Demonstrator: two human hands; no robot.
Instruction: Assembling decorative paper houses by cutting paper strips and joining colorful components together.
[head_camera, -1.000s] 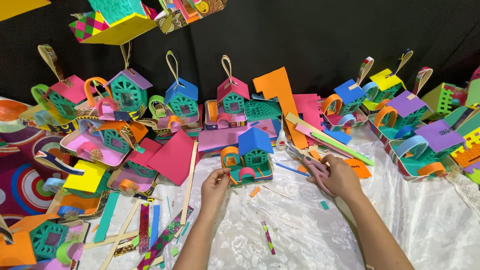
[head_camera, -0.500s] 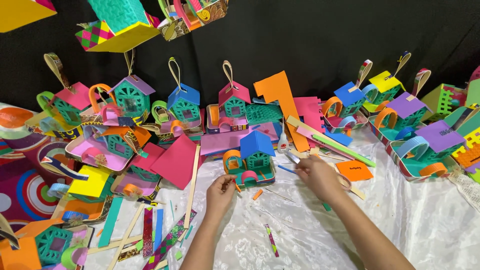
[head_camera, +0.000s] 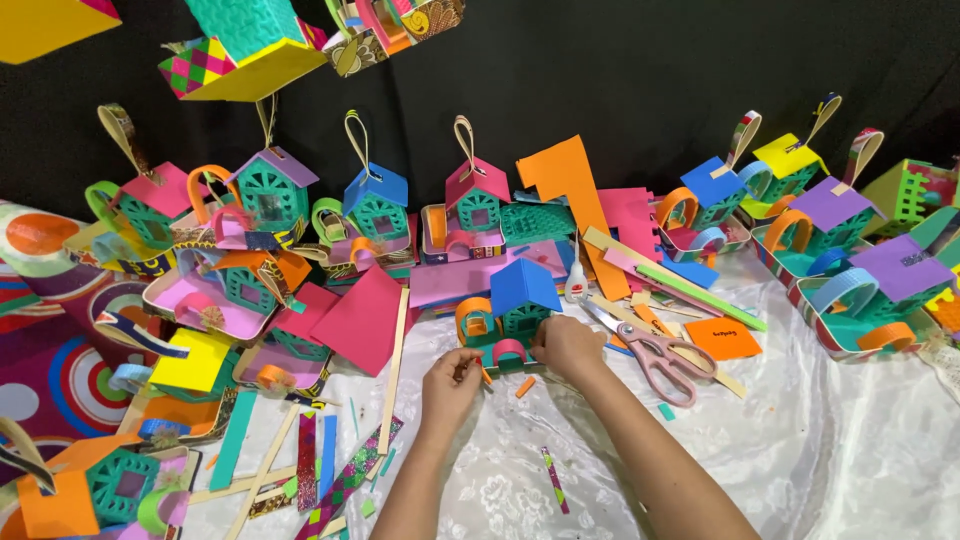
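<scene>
Resting now on the white-draped tabletop (head_camera: 800, 440), pink-handled scissors (head_camera: 655, 352), let go a moment back. Gone from them to the small blue-roofed paper house (head_camera: 515, 310), right hand (head_camera: 567, 345), fingers closed against its base; left hand (head_camera: 452, 385) fingers pinched on an orange strip (head_camera: 484, 375) beside it.

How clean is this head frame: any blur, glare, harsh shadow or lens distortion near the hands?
Head view: evenly lit and sharp at the left hand, right hand and blue-roofed paper house; only soft shadows fall on the white cloth; no glare, even on the scissors; the black backdrop shows no detail; the hanging pieces at the top edge are cropped; mild wide-angle stretch at the edges.
</scene>
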